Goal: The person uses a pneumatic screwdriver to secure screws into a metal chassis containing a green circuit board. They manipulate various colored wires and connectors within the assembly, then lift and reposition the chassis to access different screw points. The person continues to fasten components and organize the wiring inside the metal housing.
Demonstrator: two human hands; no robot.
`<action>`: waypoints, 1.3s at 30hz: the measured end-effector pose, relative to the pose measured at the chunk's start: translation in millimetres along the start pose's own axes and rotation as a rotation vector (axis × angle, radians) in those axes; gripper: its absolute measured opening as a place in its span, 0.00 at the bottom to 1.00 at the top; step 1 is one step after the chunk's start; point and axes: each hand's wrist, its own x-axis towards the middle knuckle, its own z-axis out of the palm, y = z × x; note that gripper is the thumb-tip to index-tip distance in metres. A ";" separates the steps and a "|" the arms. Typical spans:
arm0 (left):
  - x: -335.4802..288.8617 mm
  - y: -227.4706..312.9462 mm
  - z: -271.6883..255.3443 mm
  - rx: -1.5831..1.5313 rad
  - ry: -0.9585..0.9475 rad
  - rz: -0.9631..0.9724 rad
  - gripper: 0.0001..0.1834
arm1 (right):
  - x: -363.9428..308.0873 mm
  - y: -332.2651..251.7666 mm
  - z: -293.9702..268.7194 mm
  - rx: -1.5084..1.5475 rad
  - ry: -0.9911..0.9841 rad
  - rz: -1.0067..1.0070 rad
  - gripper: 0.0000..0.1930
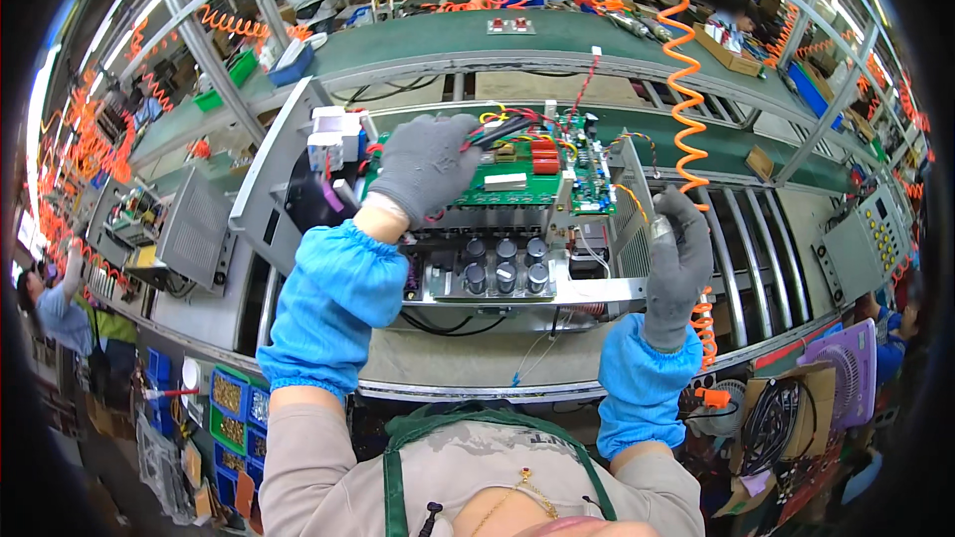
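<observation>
One green circuit board, six black capacitors, two gloved hands

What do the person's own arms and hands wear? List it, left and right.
Left hand: a grey knit glove. Left forearm: a bright blue sleeve cover with gathered elastic ends, over a beige sleeve. Right hand: the same grey glove, with a matching blue cover over beige. No markings show on either.

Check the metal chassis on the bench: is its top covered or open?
Open. The metal chassis has no cover: green circuit board, wiring and black capacitors lie exposed, left hand resting on the board.
</observation>
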 end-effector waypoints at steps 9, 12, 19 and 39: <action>-99.2 58.9 37.8 -0.452 -0.081 0.213 0.44 | -38.0 -12.7 80.0 0.363 -0.609 0.337 0.37; -142.1 57.1 42.7 -0.475 0.024 0.339 0.39 | -44.3 -12.2 100.3 0.236 -0.588 0.378 0.23; -190.0 -41.2 -2.9 -0.816 0.332 0.034 0.23 | -77.1 28.8 71.6 -0.133 -0.822 0.250 0.17; -175.6 -115.4 -22.7 -0.203 0.685 -0.510 0.38 | -107.1 161.2 15.0 -0.294 0.051 0.687 0.12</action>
